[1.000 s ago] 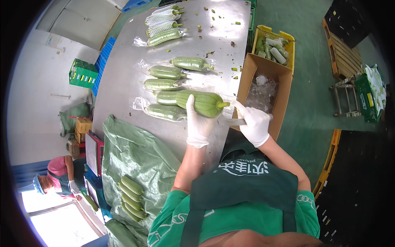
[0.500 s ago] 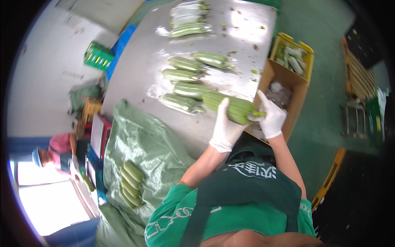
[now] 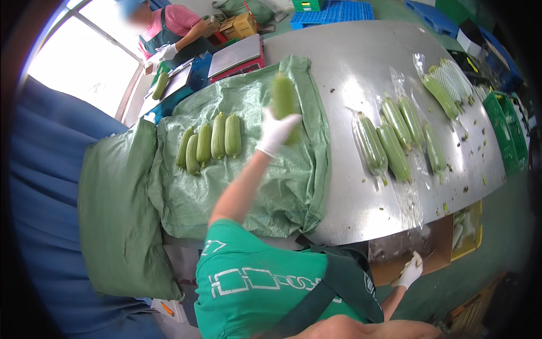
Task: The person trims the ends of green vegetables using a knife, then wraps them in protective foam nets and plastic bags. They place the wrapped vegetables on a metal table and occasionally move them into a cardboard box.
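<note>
Right hand (image 3: 410, 271): being held low at the surface's near edge, by a cardboard box (image 3: 420, 248); grip not discernible.
Left hand (image 3: 276, 131): a green gourd (image 3: 284, 100) is being grasped upright over the green sack (image 3: 282, 186).
Row: four gourds (image 3: 210, 141) are being kept side by side, seemingly for sorting.
Beyond: bagged gourds (image 3: 395, 141) are lying on the steel surface (image 3: 350, 68).

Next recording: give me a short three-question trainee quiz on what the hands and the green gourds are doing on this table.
1. True or false: the white-gloved left hand holds a long green gourd above the green woven sack sheet.
2. How many bare green gourds lie in the row on that sheet?
A) two B) four C) seven
3. Where is the white-gloved right hand: on the shiny metal table, or down past its near edge by the brown cardboard box?

Key: 1 true. 2 B. 3 down past the near edge, by the box; what it holds cannot be told.
</note>
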Available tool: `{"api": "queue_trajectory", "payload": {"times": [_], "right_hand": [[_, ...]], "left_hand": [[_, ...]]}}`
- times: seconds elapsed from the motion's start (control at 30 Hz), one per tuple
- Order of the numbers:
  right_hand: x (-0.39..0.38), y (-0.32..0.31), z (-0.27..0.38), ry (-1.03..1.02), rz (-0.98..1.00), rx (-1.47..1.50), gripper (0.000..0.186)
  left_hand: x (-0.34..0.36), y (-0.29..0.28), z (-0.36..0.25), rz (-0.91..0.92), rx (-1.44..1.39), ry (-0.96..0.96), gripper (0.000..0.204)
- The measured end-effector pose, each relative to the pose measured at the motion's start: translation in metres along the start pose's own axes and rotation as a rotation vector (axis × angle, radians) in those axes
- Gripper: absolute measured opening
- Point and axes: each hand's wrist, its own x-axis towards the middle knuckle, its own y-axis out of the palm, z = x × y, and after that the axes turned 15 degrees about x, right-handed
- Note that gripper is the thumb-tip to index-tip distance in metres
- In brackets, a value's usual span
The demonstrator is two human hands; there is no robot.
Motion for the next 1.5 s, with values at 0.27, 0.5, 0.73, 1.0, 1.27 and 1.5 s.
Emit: {"api": "queue_trajectory", "payload": {"times": [0.27, 0.5, 0.73, 1.0, 1.27, 1.5], "right_hand": [[0.001, -0.006, -0.015, 0.137, 0.025, 0.046, 0.018], [-0.005, 0.021, 0.043, 0.077, -0.051, 0.048, 0.016], [-0.025, 0.077, 0.066, -0.108, 0.073, -0.015, 0.018], [-0.058, 0.082, 0.061, -0.315, 0.031, -0.296, 0.028], [-0.084, 0.115, 0.1, -0.609, 0.253, -0.343, 0.028], [-0.084, 0.128, 0.122, -0.818, 0.252, -0.534, 0.046]], "left_hand": [[0.121, -0.201, 0.157, -0.278, 1.259, -0.378, 0.064], [0.099, -0.125, 0.119, -0.531, 1.426, -0.209, 0.072], [-0.005, 0.121, -0.018, 0.544, 0.119, 0.057, 0.08], [-0.045, 0.246, 0.006, 0.274, -0.038, -0.252, 0.099], [-0.089, 0.175, -0.022, 0.903, -1.155, -0.694, 0.038], [-0.115, 0.17, -0.049, 0.911, -1.278, -0.744, 0.044]]}}
